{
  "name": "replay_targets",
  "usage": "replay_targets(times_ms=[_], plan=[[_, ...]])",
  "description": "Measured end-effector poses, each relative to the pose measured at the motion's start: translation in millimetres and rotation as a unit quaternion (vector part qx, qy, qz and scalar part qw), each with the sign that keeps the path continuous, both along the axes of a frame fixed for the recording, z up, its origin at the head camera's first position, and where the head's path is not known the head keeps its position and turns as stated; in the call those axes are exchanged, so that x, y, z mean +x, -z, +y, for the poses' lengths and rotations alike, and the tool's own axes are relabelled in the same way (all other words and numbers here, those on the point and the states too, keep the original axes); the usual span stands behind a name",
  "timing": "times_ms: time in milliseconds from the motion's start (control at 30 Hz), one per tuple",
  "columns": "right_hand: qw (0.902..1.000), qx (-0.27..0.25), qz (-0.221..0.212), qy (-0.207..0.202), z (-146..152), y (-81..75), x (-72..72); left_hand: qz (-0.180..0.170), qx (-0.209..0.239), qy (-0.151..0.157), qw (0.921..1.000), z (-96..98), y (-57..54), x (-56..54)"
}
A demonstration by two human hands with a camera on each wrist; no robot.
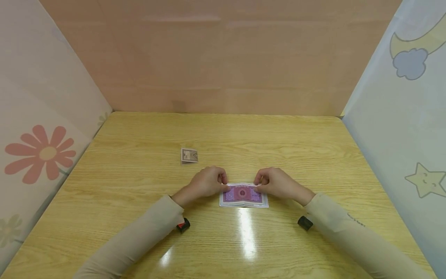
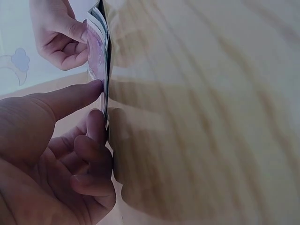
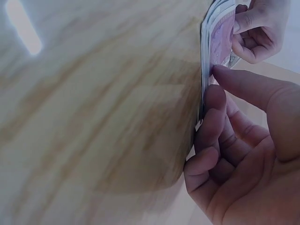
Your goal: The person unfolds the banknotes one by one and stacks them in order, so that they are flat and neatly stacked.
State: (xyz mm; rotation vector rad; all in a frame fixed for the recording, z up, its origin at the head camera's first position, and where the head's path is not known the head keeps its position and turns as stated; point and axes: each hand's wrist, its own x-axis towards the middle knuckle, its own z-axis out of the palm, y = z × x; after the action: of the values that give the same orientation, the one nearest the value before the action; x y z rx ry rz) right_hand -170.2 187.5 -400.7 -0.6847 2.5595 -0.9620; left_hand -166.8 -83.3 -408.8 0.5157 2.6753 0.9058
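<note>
A stack of banknotes (image 1: 242,197) with a purple note on top lies on the wooden table in front of me, creased down its middle. At its far left corner my left hand (image 1: 208,182) pinches it, thumb on the purple face and fingers curled at the edge. My right hand (image 1: 280,185) grips the far right corner the same way. Several layered edges of the stack (image 3: 206,44) show in the right wrist view. From the left wrist the notes (image 2: 96,56) appear edge-on, close against the tabletop.
A small folded brownish note (image 1: 189,155) lies farther back on the table (image 1: 146,135), left of the stack. A plain pinkish-tan panel (image 1: 223,58) rises behind the table. Printed side panels stand left (image 1: 52,97) and right (image 1: 393,120). Dark wrist devices (image 1: 305,223) hang under both forearms.
</note>
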Motion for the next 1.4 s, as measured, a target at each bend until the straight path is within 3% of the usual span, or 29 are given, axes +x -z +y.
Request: replay_targets(times_ms=[200, 400, 533, 633, 700, 800, 967, 1033, 1133, 1400], plan=[[1.0, 0.006, 0.007, 0.004, -1, -0.1, -0.5, -0.001, -0.003, -0.002, 1.0, -0.4, -0.7, 1.1], [0.9995, 0.002, 0.016, 0.029, 1, -8.2, -3.1, -0.03, 0.071, -0.026, 0.9967, -8.5, -2.4, -1.0], [0.9993, -0.022, 0.007, 0.031, 8, -16.7, -12.0, -0.081, 0.158, -0.056, 0.9825, -15.9, -7.7, -8.6], [0.9964, -0.066, -0.033, 0.042, 12, -19.5, -20.8, -0.114, 0.235, -0.059, 0.9634, -19.8, -9.7, -16.7], [0.9894, -0.111, -0.079, 0.051, 14, -20.3, -26.3, -0.129, 0.286, -0.051, 0.9483, -20.6, -10.7, -20.8], [0.9682, -0.183, -0.155, 0.071, 18, -19.6, -34.8, -0.151, 0.34, -0.038, 0.9275, -19.1, -13.4, -24.9], [0.924, -0.28, -0.239, 0.103, 23, -16.5, -45.9, -0.183, 0.381, -0.039, 0.9055, -15.3, -17.9, -29.6], [0.9148, -0.297, -0.251, 0.109, 23, -15.8, -48.7, -0.188, 0.391, -0.045, 0.8999, -14.4, -18.7, -31.7], [0.9106, -0.306, -0.254, 0.113, 22, -15.8, -51.4, -0.19, 0.397, -0.049, 0.8965, -14.6, -19.1, -35.0], [0.9246, -0.288, -0.232, 0.092, 11, -20.0, -53.0, -0.182, 0.38, -0.065, 0.9045, -26.6, -20.6, -38.5]])
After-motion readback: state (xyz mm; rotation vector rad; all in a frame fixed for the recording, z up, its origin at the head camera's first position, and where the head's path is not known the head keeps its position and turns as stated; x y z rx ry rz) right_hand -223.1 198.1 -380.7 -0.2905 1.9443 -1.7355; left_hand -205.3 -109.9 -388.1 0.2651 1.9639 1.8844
